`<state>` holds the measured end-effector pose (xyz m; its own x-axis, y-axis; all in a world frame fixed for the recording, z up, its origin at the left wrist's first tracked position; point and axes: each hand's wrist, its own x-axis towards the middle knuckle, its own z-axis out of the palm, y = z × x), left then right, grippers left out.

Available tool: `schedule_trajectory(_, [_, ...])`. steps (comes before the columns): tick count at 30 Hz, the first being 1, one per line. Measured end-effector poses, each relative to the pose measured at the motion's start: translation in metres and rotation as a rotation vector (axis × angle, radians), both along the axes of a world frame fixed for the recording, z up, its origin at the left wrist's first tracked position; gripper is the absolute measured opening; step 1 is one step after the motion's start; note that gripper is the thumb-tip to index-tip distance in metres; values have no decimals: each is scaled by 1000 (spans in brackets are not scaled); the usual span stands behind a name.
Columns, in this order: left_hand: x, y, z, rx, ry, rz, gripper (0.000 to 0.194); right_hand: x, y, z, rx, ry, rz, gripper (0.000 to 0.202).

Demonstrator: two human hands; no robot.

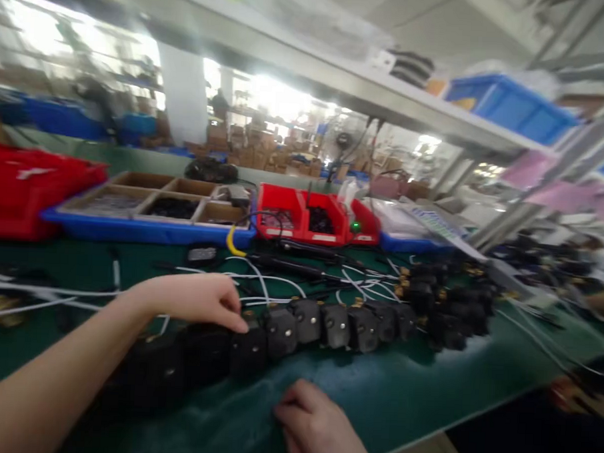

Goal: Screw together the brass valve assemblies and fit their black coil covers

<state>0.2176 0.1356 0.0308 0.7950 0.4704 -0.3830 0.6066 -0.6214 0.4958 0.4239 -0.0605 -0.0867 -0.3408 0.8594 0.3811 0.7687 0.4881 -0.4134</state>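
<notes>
A row of black block-shaped units [335, 327] with small screws and brass fittings stands along the green bench. My left hand [201, 299] reaches in from the left, its fingers bent and drawn together. Its fingertips are at the top of one black block-shaped unit [248, 351] in the row, closed on its upper edge. My right hand [318, 421] rests low over the bench in front of the row. Its fingers are curled together, with nothing visible in them. Motion blur softens both hands and the nearer units.
More black units with brass fittings [458, 307] crowd the right. White cables [264, 278] and a dark screwdriver-like tool [285, 266] lie behind the row. Farther back stand a divided blue tray [151, 232], red bins [302, 233] and a red container [28, 194]. A shelf [309, 60] runs overhead.
</notes>
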Motion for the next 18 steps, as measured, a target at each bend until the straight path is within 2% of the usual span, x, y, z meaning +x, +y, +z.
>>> schedule_trajectory(3, [7, -3, 2, -76, 40, 36, 49, 13, 2, 1, -26, 114, 69, 27])
schedule_trajectory(6, [14, -4, 3, -72, 27, 32, 51, 15, 3, 3, 55, 218, 52, 17])
schedule_trajectory(8, [14, -3, 3, -78, 21, 24, 52, 12, 2, 2, 52, 237, 23, 14])
schedule_trajectory(11, [13, -3, 4, -75, 28, 27, 50, 8, 0, 1, -8, 214, -23, 11])
schedule_trajectory(13, [13, -4, 4, -71, 41, 26, 50, 9, 0, 3, -85, 186, -44, 20])
schedule_trajectory(15, [13, -4, 4, -64, 47, 24, 50, 11, 1, 8, -162, 139, -36, 26])
schedule_trajectory(18, [14, -5, 5, -65, 44, 23, 50, 12, 4, 17, -190, 52, 9, 22])
